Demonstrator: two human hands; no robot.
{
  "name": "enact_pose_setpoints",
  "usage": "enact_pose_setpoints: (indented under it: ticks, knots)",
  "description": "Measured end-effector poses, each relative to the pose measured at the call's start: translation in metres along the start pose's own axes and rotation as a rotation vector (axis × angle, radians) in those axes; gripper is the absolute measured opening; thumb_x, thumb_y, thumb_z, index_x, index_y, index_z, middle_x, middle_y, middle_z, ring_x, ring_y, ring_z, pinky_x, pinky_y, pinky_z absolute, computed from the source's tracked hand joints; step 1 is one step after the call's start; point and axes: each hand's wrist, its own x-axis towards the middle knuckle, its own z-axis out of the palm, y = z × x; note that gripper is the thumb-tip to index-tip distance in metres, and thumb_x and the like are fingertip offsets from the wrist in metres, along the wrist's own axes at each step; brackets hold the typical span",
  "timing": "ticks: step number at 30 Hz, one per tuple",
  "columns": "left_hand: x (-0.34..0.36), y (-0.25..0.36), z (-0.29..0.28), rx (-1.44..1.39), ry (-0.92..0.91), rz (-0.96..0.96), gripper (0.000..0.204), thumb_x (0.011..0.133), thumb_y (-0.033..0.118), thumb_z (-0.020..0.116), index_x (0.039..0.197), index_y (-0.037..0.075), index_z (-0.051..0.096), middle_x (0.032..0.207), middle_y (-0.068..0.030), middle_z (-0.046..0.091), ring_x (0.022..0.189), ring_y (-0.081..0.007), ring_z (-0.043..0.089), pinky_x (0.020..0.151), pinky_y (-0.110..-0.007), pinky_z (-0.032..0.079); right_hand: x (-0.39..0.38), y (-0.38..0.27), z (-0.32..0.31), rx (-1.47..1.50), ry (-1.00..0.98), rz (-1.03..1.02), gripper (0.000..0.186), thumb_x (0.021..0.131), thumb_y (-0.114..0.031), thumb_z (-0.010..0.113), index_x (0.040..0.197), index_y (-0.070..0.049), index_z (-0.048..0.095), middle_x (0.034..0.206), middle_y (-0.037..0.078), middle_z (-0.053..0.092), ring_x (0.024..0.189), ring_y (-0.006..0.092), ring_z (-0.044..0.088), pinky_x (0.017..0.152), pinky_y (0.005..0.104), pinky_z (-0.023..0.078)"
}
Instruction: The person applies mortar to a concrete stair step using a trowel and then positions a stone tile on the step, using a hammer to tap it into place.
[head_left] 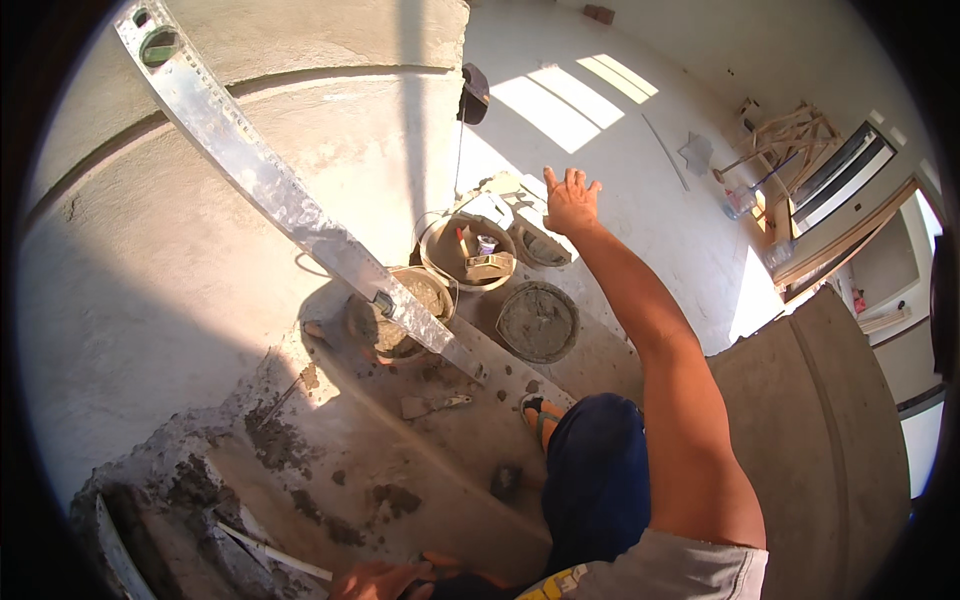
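Fingers [571, 180] of right hand [574, 207]: were spread wide, near a small bucket [545, 260]. Left hand [383, 580] (grip could not be told): lay beside a pale strip [280, 555]. Spirit level [283, 205]: slanted across a mortar bucket [447, 288].

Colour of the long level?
The level is silvery grey, best seen in the head view.

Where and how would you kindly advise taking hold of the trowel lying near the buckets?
I'd grip the trowel by its slim handle, coming from above and the right: it appears to lie flat, with the handle pointing right, toward the sandaled foot, and the wider blade on the left.
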Motion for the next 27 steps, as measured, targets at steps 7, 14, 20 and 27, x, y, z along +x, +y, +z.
enact_pose_setpoints:
  ticks: [7,14,20,27]
  knots:
    - [-0.019,0.0,0.001,0.027,0.062,0.047,0.028,0.098,0.015,0.064,0.119,-0.002,0.07,0.104,-0.0259,0.073,0.097,-0.0462,0.069,0.084,-0.049,0.055,-0.189,-0.12,-0.109,0.471,-0.224,-0.817,0.048,0.087,-0.017,0.075,0.126,0.006,0.058,0.107,0.023,0.072,0.102,0.0386,0.073,0.084,0.0473,0.061]
    - [-0.03,-0.003,-0.017,-0.023,0.077,0.061,0.025,0.092,0.015,0.067,0.111,-0.001,0.072,0.1,-0.0203,0.073,0.095,-0.0386,0.069,0.087,-0.045,0.054,-0.358,-0.173,-0.069,0.727,-0.779,-1.251,0.058,0.091,-0.026,0.077,0.139,-0.002,0.055,0.117,0.022,0.069,0.111,0.043,0.068,0.092,0.0504,0.057]
    - [-0.047,-0.061,-0.029,0.45,0.703,-0.108,0.014,0.094,0.009,0.066,0.095,-0.004,0.071,0.087,-0.0202,0.07,0.084,-0.0359,0.067,0.082,-0.041,0.051,-0.366,-0.193,0.008,0.379,-0.87,-1.24,0.035,0.081,-0.01,0.074,0.114,-0.001,0.067,0.111,0.022,0.071,0.107,0.0385,0.071,0.085,0.0501,0.059]
    - [-0.112,-0.112,-0.052,0.212,1.065,-0.4,0.014,0.099,0.006,0.063,0.094,-0.007,0.064,0.07,-0.0131,0.054,0.067,-0.0178,0.048,0.065,-0.035,0.043,-0.345,-0.229,0.011,0.413,-0.801,-1.282,0.026,0.081,-0.007,0.069,0.105,0.003,0.069,0.101,0.023,0.073,0.098,0.0411,0.072,0.079,0.0499,0.059]
